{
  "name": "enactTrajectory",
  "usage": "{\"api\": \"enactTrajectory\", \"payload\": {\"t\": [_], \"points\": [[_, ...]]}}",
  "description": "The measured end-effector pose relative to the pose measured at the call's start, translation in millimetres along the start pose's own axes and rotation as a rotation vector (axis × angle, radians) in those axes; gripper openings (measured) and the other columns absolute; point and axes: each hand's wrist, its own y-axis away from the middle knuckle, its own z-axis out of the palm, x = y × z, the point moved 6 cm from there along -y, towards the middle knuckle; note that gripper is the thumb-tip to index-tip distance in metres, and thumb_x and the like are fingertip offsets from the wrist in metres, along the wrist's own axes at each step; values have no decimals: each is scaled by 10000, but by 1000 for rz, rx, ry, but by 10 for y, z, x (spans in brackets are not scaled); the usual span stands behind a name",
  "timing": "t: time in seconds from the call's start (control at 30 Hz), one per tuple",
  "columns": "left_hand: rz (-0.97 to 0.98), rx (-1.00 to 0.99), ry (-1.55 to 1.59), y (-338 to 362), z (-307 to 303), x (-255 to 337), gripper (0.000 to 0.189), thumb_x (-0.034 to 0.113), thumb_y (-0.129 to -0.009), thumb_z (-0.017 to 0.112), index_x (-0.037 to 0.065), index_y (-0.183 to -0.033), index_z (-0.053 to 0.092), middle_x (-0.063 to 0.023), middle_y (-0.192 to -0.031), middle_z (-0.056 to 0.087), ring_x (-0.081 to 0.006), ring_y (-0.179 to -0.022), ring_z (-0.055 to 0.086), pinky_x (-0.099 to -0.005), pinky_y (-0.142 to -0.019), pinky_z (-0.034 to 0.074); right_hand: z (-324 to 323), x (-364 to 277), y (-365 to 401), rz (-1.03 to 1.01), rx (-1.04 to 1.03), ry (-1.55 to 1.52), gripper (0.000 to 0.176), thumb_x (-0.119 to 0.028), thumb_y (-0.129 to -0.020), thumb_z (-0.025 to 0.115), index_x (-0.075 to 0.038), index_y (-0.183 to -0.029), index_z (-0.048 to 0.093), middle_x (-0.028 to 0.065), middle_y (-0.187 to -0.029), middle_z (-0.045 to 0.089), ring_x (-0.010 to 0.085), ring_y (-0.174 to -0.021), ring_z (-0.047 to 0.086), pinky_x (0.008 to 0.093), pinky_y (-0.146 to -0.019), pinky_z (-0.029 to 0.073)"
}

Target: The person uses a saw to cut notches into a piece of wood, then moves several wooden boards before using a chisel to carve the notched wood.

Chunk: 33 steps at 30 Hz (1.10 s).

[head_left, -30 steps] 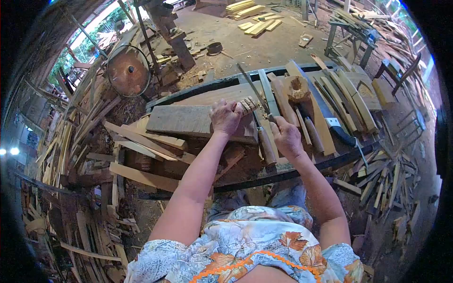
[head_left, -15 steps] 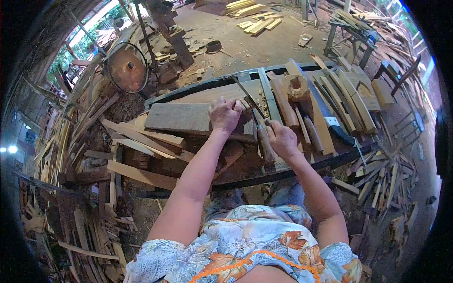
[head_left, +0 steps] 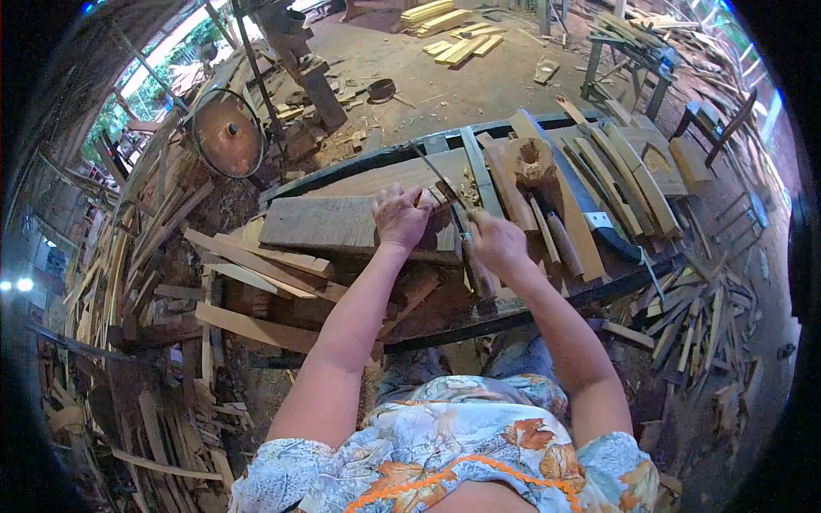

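My left hand (head_left: 402,218) is closed on a small wooden piece (head_left: 441,195) and rests on the right part of a thick grey board (head_left: 321,224). In my right hand (head_left: 499,245) is the near end of a long thin dark file (head_left: 438,173), which slants up and to the left. The file's middle crosses the small piece near my left fingertips. Just below my right hand, a tool with a wooden handle (head_left: 479,272) lies on the bench. My fingers hide part of the small piece and the file's grip.
The bench (head_left: 547,301) bears a saw (head_left: 614,237), a block with a round hole (head_left: 530,161), a pale metal strip (head_left: 481,171) and several wooden strips. Scrap wood (head_left: 256,325) juts out at the left. A round metal disc (head_left: 229,132) stands behind.
My right hand and the file have moved up and to the left, so the file lies further across the small piece. My left hand has shifted slightly, and the view has tilted a little.
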Motion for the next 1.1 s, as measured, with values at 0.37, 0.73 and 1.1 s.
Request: {"api": "enactTrajectory", "payload": {"t": [0.37,0.73,1.1], "points": [[-13,37,-21,6,-74,43,329,418,-849,508,172,-959,696,-122,-959,577,-336,-991,524,-486,-861,424,-287,122,860,52,-49,55,198,-238,-879,525,-90,-998,579,226,-753,611,401,-749,614,500,-644,460],[34,44,2,-16,-43,31,321,410,-835,509,166,-935,693,-117,-958,573,-325,-995,520,-488,-847,427,167,-5,-299,-37,-14,60,237,-254,-880,498,-86,-1021,588,203,-812,650,383,-797,633,469,-674,494],[18,23,-14,8,-70,49,340,413,-830,512,156,-958,695,-123,-943,575,-329,-983,523,-476,-844,425,-352,163,1051,21,15,-2,230,-241,-885,530,-102,-1056,596,203,-761,624,381,-742,623,465,-637,480]]}}
